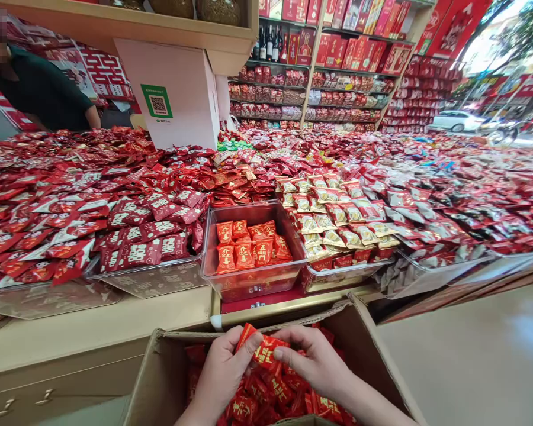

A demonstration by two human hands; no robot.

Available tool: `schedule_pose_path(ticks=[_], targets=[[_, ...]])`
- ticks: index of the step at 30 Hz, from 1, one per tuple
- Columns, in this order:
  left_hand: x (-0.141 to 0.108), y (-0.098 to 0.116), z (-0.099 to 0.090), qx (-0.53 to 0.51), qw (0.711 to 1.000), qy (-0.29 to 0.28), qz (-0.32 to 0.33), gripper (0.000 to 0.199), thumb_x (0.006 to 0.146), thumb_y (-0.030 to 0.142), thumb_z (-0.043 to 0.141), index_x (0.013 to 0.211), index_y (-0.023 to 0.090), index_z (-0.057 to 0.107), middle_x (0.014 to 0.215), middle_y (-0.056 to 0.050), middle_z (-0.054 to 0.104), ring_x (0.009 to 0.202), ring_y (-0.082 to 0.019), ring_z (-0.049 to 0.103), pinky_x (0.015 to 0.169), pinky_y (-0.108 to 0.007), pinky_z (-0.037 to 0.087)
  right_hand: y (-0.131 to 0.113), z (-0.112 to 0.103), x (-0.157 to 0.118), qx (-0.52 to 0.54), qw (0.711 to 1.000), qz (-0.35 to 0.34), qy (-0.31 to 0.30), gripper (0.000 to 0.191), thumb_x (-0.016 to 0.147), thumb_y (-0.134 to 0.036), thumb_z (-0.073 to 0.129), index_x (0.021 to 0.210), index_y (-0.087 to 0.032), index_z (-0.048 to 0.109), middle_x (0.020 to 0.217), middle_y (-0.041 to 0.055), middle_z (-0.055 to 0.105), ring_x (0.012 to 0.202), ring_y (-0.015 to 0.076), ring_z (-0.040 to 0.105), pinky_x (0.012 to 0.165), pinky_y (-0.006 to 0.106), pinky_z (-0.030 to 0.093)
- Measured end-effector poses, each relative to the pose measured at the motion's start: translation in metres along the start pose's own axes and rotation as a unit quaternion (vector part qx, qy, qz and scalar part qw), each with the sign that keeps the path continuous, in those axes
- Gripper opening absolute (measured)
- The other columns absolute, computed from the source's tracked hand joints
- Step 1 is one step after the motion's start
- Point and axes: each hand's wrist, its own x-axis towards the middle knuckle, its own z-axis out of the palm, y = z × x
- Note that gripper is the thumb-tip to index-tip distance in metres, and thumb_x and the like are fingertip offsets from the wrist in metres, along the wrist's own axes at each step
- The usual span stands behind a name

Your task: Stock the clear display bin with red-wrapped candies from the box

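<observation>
A red candy packet with gold lettering [263, 350] is pinched between my left hand [225, 365] and my right hand [308, 358], thumbs on its upper face. Both hands are over an open cardboard box [153, 370], which holds many loose red packets [279, 387] of the same look. Just beyond the box stands a clear plastic bin [253, 284], partly filled with upright red packets [244, 251] in rows. What lies under my fingers is hidden.
Bins heaped with maroon packets [146, 236] and cream-and-red durian packets [337, 219] flank the clear bin. A white panel with a green code sign [157, 103] rises behind. A person in a dark top [48, 89] is at the far left. Stocked shelves [311, 71] line the back.
</observation>
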Motion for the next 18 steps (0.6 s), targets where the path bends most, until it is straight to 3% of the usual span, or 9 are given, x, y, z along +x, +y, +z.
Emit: schedule_pose_path(ticks=[4, 9, 12, 14, 16, 18], targets=[[-0.002, 0.001, 0.001, -0.026, 0.999, -0.023, 0.023, 0.026, 0.074, 0.041, 0.052, 0.072, 0.016, 0.055, 0.061, 0.003, 0.051, 0.055, -0.009, 0.042, 0.052, -0.019, 0.037, 0.005, 0.001, 0.001, 0.084, 0.994, 0.062, -0.002, 0.026, 0.071, -0.037, 0.057, 0.067, -0.012, 0.056, 0.059, 0.0005, 0.055, 0.053, 0.0087, 0.046, 0.051, 0.021, 0.037], [-0.003, -0.001, 0.001, 0.074, 0.995, -0.037, 0.048, 0.024, 0.073, 0.037, 0.055, 0.066, 0.015, 0.056, 0.064, 0.001, 0.051, 0.064, -0.013, 0.044, 0.061, -0.022, 0.036, -0.003, 0.001, 0.000, 0.086, 0.995, 0.010, -0.045, 0.033, 0.068, -0.030, 0.061, 0.097, -0.016, 0.054, 0.083, 0.0029, 0.058, 0.073, 0.0120, 0.050, 0.066, 0.024, 0.040], [-0.001, -0.003, 0.000, 0.100, 0.993, -0.036, 0.050, 0.029, 0.071, 0.042, 0.055, 0.060, 0.015, 0.054, 0.059, 0.003, 0.046, 0.060, -0.012, 0.042, 0.057, -0.020, 0.035, -0.008, 0.000, -0.001, 0.064, 0.993, 0.005, -0.101, 0.025, 0.072, -0.028, 0.056, 0.094, -0.016, 0.056, 0.082, 0.0029, 0.059, 0.070, 0.0110, 0.049, 0.064, 0.023, 0.040], [0.001, -0.007, -0.002, 0.082, 0.994, -0.068, 0.020, 0.037, 0.075, 0.048, 0.045, 0.062, 0.015, 0.054, 0.057, 0.003, 0.048, 0.057, -0.012, 0.044, 0.054, -0.021, 0.035, -0.009, -0.002, -0.002, 0.036, 0.993, 0.014, -0.110, 0.018, 0.072, -0.024, 0.054, 0.086, -0.014, 0.056, 0.078, 0.0021, 0.058, 0.066, 0.0098, 0.047, 0.061, 0.021, 0.038], [0.002, -0.014, -0.005, 0.090, 0.988, -0.112, -0.054, 0.045, 0.080, 0.052, 0.031, 0.065, 0.016, 0.056, 0.057, 0.002, 0.053, 0.054, -0.013, 0.050, 0.051, -0.022, 0.037, -0.008, -0.007, -0.002, -0.019, 0.994, 0.021, -0.101, 0.011, 0.068, -0.018, 0.054, 0.078, -0.013, 0.054, 0.070, -0.0005, 0.055, 0.062, 0.0082, 0.043, 0.058, 0.019, 0.036], [0.001, -0.024, -0.009, 0.145, 0.972, -0.130, -0.132, 0.042, 0.078, 0.051, 0.038, 0.064, 0.017, 0.058, 0.055, 0.001, 0.057, 0.054, -0.016, 0.054, 0.051, -0.025, 0.039, -0.005, -0.013, -0.003, -0.094, 0.991, 0.032, -0.090, 0.008, 0.063, -0.014, 0.053, 0.070, -0.014, 0.050, 0.062, -0.0033, 0.049, 0.057, 0.0068, 0.038, 0.052, 0.017, 0.032]])
